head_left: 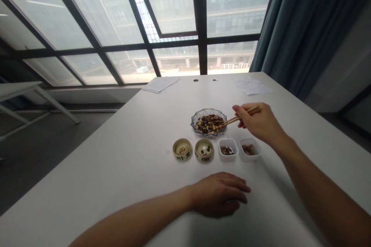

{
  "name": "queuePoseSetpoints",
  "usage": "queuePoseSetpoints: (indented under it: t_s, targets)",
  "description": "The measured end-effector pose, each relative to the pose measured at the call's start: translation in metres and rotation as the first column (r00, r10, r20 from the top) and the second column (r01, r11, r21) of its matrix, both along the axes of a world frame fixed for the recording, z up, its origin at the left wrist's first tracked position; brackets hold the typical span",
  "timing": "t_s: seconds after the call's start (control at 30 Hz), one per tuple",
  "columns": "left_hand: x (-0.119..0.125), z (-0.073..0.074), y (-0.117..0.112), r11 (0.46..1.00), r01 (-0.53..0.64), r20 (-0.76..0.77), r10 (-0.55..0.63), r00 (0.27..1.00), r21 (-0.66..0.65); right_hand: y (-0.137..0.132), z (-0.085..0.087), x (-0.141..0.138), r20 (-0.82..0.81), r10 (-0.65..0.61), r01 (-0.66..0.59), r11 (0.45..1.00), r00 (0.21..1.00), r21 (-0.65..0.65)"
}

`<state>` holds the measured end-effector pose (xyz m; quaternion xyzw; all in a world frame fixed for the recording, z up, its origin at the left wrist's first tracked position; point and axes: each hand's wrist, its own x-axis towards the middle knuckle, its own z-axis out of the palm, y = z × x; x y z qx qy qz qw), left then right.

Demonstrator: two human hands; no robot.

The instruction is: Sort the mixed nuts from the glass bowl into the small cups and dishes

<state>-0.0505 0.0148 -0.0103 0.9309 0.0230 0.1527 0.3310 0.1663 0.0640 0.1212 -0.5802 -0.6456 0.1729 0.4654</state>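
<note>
My right hand (259, 121) is closed round a pair of wooden chopsticks (239, 117) whose tips reach into a glass bowl (209, 123) of mixed nuts and seeds. In front of the bowl stand two small round ceramic cups (182, 149) (204, 150) and two small white square dishes (227, 149) (249, 149), each with a few pieces in it. My left hand (220, 193) lies flat on the white table (116, 170), fingers stretched out, holding nothing, just in front of the row of dishes.
Sheets of paper (160, 84) (252, 86) lie at the table's far edge by the window. A dark curtain (298, 27) hangs at the right. Another white table (20, 90) stands at the left across the floor.
</note>
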Motion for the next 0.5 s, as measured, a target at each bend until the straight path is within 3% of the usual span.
queuePoseSetpoints:
  t_s: [0.27,0.5]
  targets:
    - [0.0002,0.0007,-0.0006,1.000,-0.007,0.005,0.007,1.000,0.021,-0.0002,-0.0006,-0.0054,0.089,0.145,-0.140,0.988,0.985,-0.067]
    - [0.0005,-0.0004,0.0000,0.999,0.003,0.025,-0.004,1.000,0.037,0.0030,-0.0048,-0.0070,0.200,0.101,-0.103,0.995,0.975,-0.004]
